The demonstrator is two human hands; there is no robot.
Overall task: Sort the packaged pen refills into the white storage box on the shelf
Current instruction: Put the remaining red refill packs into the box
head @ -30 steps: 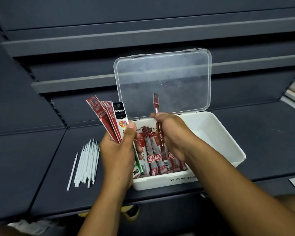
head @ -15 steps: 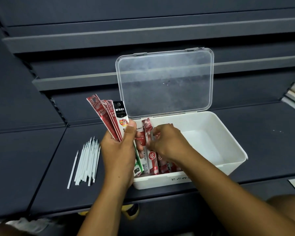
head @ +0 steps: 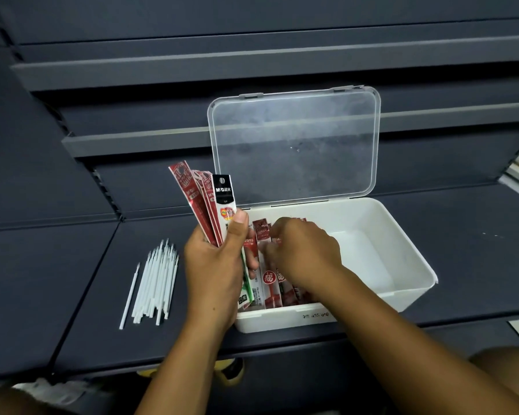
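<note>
Left fingers point(head: 236, 230) gripping refill packs point(head: 206, 202), box point(head: 282, 320) on dark shelf point(head: 477, 250) (slatted backing point(head: 162, 55))

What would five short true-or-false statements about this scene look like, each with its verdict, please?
1. The lid of the box stands open. True.
2. The left hand grips several packs. True.
3. The right hand reaches down into the box. True.
4. The white refills lie in the box. False: they lie on the shelf, left of the box.
5. The box's right half is full of packs. False: it is bare; the stored packs sit at its left end.
</note>
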